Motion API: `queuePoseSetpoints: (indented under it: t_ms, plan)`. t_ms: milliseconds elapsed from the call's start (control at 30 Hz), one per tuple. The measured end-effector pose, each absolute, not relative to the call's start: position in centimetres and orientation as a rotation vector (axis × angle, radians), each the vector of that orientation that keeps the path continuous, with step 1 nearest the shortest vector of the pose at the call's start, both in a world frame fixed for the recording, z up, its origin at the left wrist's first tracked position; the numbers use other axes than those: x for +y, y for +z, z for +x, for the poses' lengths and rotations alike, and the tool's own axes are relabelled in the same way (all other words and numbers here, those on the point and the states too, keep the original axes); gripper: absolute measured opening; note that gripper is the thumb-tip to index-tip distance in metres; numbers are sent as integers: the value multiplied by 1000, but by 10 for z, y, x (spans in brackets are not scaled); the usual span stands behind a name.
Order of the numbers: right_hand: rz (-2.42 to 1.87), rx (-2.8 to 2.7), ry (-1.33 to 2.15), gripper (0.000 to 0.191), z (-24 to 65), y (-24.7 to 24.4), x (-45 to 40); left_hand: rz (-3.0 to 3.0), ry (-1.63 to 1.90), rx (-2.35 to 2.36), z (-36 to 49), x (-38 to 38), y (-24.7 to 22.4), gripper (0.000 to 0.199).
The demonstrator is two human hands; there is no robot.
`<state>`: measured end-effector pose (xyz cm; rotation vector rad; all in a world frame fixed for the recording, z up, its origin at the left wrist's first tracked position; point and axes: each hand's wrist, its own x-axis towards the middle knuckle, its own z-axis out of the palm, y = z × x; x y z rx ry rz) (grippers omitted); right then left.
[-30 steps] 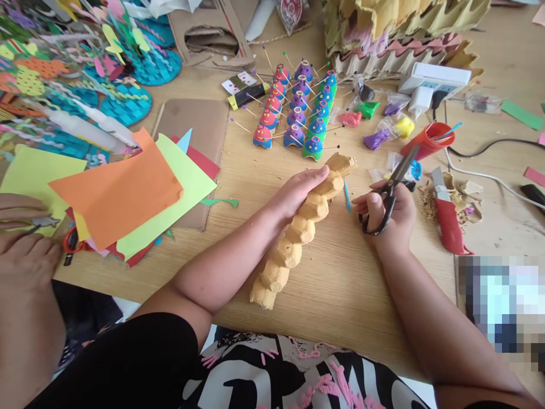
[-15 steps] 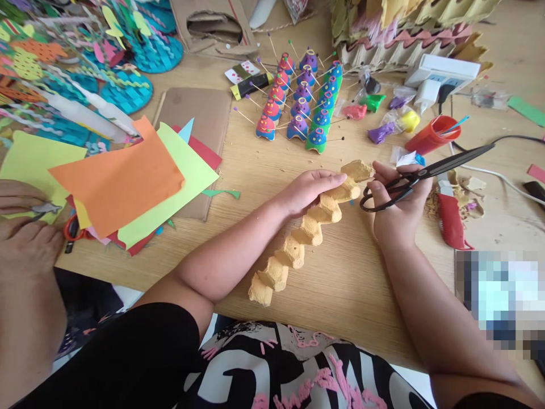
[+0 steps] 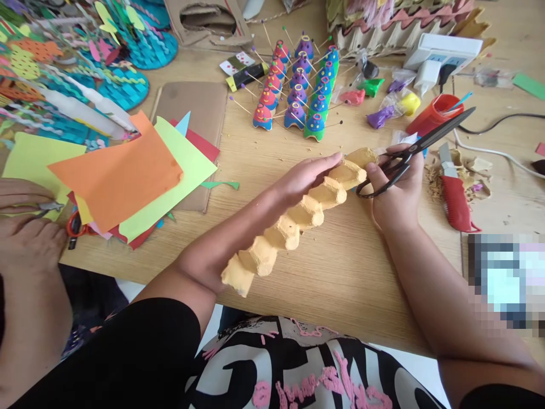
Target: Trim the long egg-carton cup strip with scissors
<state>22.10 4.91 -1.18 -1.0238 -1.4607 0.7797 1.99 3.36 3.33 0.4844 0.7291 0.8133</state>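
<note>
A yellow egg-carton strip (image 3: 284, 232) with a row of bumps slants across the table in front of me. My left hand (image 3: 307, 175) supports it near its far end, thumb along the edge and the other fingers hidden beneath. My right hand (image 3: 398, 199) has black-handled scissors (image 3: 445, 132) hooked in its fingers, blades pointing away to the upper right. The thumb and fingertips of that hand also reach the strip's far end. Behind stand painted egg-carton caterpillars (image 3: 297, 94) in three rows, red, purple and blue-green, with pin-like feelers.
Coloured paper sheets (image 3: 123, 170) lie left, beside another person's hands (image 3: 29, 227) holding small pliers (image 3: 45, 209). To the right are a red-handled knife (image 3: 456, 201), an orange cup (image 3: 434, 113), clay packets (image 3: 381, 116) and a white power strip (image 3: 443, 54).
The strip has tilted and its near end has swung left and up toward my left forearm. My right hand has come closer to the strip's far end, and the scissors point more steeply upward.
</note>
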Motion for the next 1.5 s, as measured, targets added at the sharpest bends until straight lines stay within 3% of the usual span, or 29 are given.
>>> queuePoseSetpoints:
  t_ms: [367, 767, 967, 1133, 1500]
  plan:
    - [-1069, -1381, 878, 41, 216, -17, 46, 215, 962, 638, 15, 44, 23, 35]
    - [-1117, -1295, 799, 37, 210, -3, 41, 252, 999, 554, 19, 40, 21, 9]
    - [-1103, -1197, 812, 36, 212, 4, 40, 506, 1008, 523, 23, 36, 16, 27]
    - [-1065, -1205, 817, 35, 216, 7, 42, 562, 1070, 515, 27, 37, 8, 58]
    - [-1039, -1359, 685, 34, 218, 9, 42, 406, 1111, 686, 34, 42, 13, 70]
